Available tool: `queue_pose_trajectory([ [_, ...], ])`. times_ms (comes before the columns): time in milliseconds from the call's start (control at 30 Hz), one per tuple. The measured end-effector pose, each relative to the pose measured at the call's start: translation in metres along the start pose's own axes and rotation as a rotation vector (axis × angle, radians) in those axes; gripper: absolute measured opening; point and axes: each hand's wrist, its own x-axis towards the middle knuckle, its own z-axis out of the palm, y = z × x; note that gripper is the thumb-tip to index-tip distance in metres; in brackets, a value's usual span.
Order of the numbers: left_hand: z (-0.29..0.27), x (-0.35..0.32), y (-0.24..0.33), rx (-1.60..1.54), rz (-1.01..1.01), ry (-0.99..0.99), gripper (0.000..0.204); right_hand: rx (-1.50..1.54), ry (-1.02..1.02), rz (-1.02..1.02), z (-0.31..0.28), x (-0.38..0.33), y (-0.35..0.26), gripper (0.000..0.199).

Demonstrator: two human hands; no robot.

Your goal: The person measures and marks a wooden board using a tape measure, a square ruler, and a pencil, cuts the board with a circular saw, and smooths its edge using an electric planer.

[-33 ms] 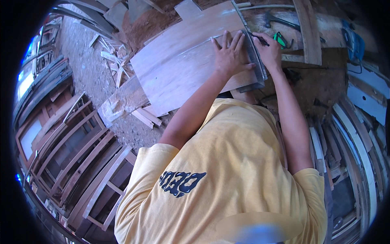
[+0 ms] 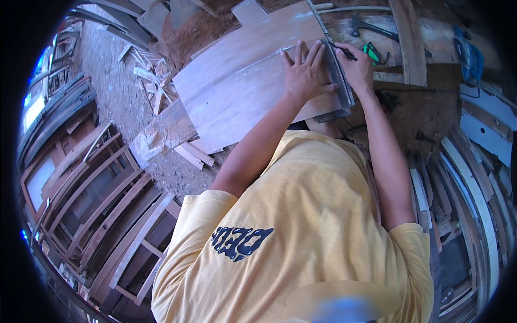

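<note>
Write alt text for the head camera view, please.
A person's left hand lies flat on a wooden board while the right hand holds a slim dark tool near the board's right edge. A hammer lies farther right.

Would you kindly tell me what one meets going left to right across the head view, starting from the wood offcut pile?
Wood offcut pile, plywood panel, right hand, wooden plank, blue power tool.

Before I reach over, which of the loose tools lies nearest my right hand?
The small green tool, right beside your right hand; the hammer lies farther up, the blue tool far right.
</note>
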Motion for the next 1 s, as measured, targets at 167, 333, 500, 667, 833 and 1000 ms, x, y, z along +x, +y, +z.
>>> queue_pose_trajectory([
  [167, 0.001, 0.002, 0.002, -0.001, 0.003, 0.005, 0.125, -0.022, 0.000, -0.025, -0.001, 0.004, 0.001, 0.025],
  [333, 0.006, 0.004, 0.005, -0.005, 0.017, -0.008, 0.125, -0.152, -0.139, 0.012, -0.027, -0.017, -0.007, 0.023],
  [500, 0.005, -0.004, -0.007, 0.011, 0.003, 0.032, 0.127, -0.372, -0.420, 0.165, -0.074, -0.111, -0.022, 0.020],
  [667, 0.001, 0.004, 0.004, 0.011, 0.027, 0.020, 0.129, -0.214, -0.252, 0.411, -0.065, -0.164, 0.039, 0.028],
  [833, 0.012, -0.007, 0.004, -0.099, 0.018, 0.057, 0.118, 0.252, -0.187, 0.779, -0.032, -0.161, 0.040, 0.042],
  [1000, -0.002, -0.073, 0.024, -0.246, 0.321, -0.083, 0.079, 0.409, -0.118, 0.799, -0.030, -0.173, 0.038, 0.039],
])
